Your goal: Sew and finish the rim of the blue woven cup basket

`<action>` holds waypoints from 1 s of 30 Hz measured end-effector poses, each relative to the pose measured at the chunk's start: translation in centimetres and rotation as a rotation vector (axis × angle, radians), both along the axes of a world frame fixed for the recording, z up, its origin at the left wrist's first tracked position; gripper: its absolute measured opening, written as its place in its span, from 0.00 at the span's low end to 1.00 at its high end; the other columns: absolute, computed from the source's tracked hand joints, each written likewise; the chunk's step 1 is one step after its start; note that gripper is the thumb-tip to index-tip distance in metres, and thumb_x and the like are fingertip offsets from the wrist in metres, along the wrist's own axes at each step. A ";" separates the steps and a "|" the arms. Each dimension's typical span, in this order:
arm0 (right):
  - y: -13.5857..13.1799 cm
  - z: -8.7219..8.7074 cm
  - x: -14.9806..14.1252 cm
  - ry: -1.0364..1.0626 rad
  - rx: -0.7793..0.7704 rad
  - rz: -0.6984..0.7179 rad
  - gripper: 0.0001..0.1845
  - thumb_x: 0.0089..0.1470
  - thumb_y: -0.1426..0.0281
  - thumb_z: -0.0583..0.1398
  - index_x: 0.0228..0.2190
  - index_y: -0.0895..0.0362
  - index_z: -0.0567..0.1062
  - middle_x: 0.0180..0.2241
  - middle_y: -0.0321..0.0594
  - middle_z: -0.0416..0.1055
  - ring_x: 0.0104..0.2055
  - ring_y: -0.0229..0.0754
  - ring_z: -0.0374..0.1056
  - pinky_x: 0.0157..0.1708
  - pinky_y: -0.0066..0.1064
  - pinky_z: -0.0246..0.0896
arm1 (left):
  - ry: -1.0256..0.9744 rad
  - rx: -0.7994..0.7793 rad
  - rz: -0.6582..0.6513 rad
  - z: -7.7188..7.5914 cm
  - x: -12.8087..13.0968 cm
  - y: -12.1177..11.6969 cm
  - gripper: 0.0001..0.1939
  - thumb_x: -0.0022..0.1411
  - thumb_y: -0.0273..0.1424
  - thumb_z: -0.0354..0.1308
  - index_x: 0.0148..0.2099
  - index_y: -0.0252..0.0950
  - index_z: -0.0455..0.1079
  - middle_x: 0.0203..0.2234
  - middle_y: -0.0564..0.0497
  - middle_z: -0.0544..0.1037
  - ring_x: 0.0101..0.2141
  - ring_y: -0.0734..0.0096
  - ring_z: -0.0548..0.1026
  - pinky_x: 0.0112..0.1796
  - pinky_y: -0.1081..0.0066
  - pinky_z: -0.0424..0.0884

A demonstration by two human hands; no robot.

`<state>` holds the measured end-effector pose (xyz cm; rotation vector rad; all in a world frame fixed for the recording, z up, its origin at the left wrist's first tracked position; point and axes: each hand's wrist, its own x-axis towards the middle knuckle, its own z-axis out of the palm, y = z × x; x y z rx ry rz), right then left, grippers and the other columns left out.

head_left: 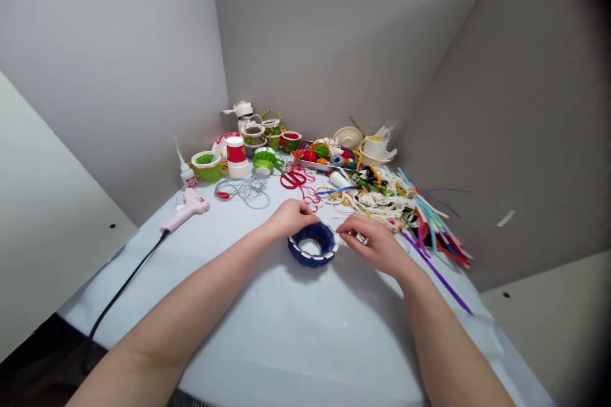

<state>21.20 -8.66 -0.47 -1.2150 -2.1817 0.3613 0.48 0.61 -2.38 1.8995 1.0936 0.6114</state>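
Note:
A small dark blue basket (312,261) with white segments along its rim sits on the table in front of me. My left hand (294,219) is closed on the far left part of the rim, its fingertips bent over the edge. On the right side, my right hand (373,241) pinches at the rim, thumb and forefinger together. Between the two hands a white strip (329,225) runs along the far rim to the right fingertips. Through the basket's opening a pale round base shows.
A pink glue gun (186,210) with a black cable and a glue bottle (188,176) lie left. Behind are red scissors (293,180), grey cord (243,191), small green baskets (264,161) and a tray of yarn (315,165). Cords and colourful strips (432,222) cover the right.

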 end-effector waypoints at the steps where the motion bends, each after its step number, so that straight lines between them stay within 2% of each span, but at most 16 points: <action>1: 0.0 0.0 0.0 -0.006 -0.008 0.001 0.09 0.58 0.70 0.54 0.33 0.55 0.75 0.31 0.41 0.71 0.34 0.40 0.66 0.36 0.31 0.60 | -0.003 -0.002 0.000 0.0 0.0 0.0 0.14 0.49 0.38 0.58 0.31 0.32 0.77 0.26 0.49 0.78 0.30 0.69 0.73 0.30 0.73 0.67; 5: 0.3 -0.4 0.2 -0.043 -0.076 0.003 0.09 0.57 0.71 0.54 0.32 0.55 0.75 0.31 0.40 0.72 0.33 0.39 0.67 0.35 0.30 0.59 | -0.008 -0.025 0.006 0.3 0.1 -0.3 0.15 0.48 0.38 0.58 0.31 0.31 0.76 0.25 0.49 0.77 0.29 0.70 0.72 0.28 0.74 0.66; 9: 0.7 -1.4 0.1 -0.050 -0.137 -0.036 0.09 0.55 0.73 0.54 0.32 0.55 0.75 0.30 0.39 0.73 0.32 0.38 0.66 0.33 0.29 0.58 | 0.047 -0.085 0.020 1.4 -0.2 -0.8 0.12 0.48 0.35 0.56 0.29 0.32 0.74 0.23 0.52 0.75 0.25 0.73 0.69 0.25 0.76 0.63; 12: 1.0 -2.1 -0.3 -0.019 -0.135 -0.046 0.10 0.55 0.73 0.54 0.33 0.56 0.75 0.31 0.39 0.73 0.32 0.38 0.66 0.33 0.28 0.58 | 0.143 -0.103 -0.053 2.5 -0.8 -1.1 0.09 0.47 0.33 0.54 0.28 0.33 0.72 0.21 0.54 0.73 0.25 0.74 0.69 0.24 0.76 0.62; 15: 1.2 -2.4 -0.8 0.010 -0.135 -0.038 0.10 0.55 0.74 0.53 0.32 0.57 0.75 0.30 0.39 0.72 0.31 0.37 0.65 0.31 0.27 0.57 | 0.118 -0.065 -0.107 3.0 -0.9 -1.2 0.11 0.48 0.34 0.55 0.32 0.33 0.74 0.26 0.53 0.76 0.29 0.72 0.72 0.29 0.76 0.65; 18: 1.2 -2.5 -1.1 0.032 -0.135 -0.039 0.10 0.55 0.74 0.53 0.32 0.57 0.75 0.30 0.38 0.72 0.30 0.37 0.64 0.31 0.27 0.56 | -0.038 -0.043 -0.146 2.4 -0.2 -1.2 0.15 0.50 0.37 0.57 0.37 0.32 0.75 0.32 0.50 0.79 0.34 0.69 0.74 0.35 0.75 0.68; 22: 1.2 -2.6 -1.0 0.047 -0.150 -0.050 0.09 0.56 0.71 0.54 0.32 0.57 0.75 0.30 0.38 0.73 0.31 0.37 0.65 0.31 0.27 0.58 | -0.101 -0.068 -0.200 0.7 0.7 -0.9 0.15 0.49 0.37 0.59 0.34 0.31 0.77 0.31 0.48 0.80 0.33 0.67 0.75 0.36 0.72 0.69; 25: 1.3 -2.5 -0.5 0.051 -0.143 -0.076 0.09 0.56 0.70 0.54 0.33 0.56 0.75 0.32 0.39 0.74 0.32 0.38 0.66 0.32 0.28 0.59 | -0.088 -0.053 -0.113 0.1 0.5 -0.4 0.13 0.48 0.36 0.60 0.33 0.31 0.77 0.29 0.48 0.80 0.32 0.67 0.75 0.33 0.72 0.69; 30: 1.3 -2.0 0.1 0.083 -0.091 -0.175 0.09 0.56 0.68 0.56 0.34 0.56 0.76 0.33 0.40 0.74 0.32 0.38 0.67 0.32 0.29 0.60 | -0.001 0.041 0.044 0.4 0.0 0.0 0.12 0.49 0.36 0.59 0.31 0.32 0.77 0.27 0.49 0.79 0.30 0.68 0.74 0.30 0.73 0.68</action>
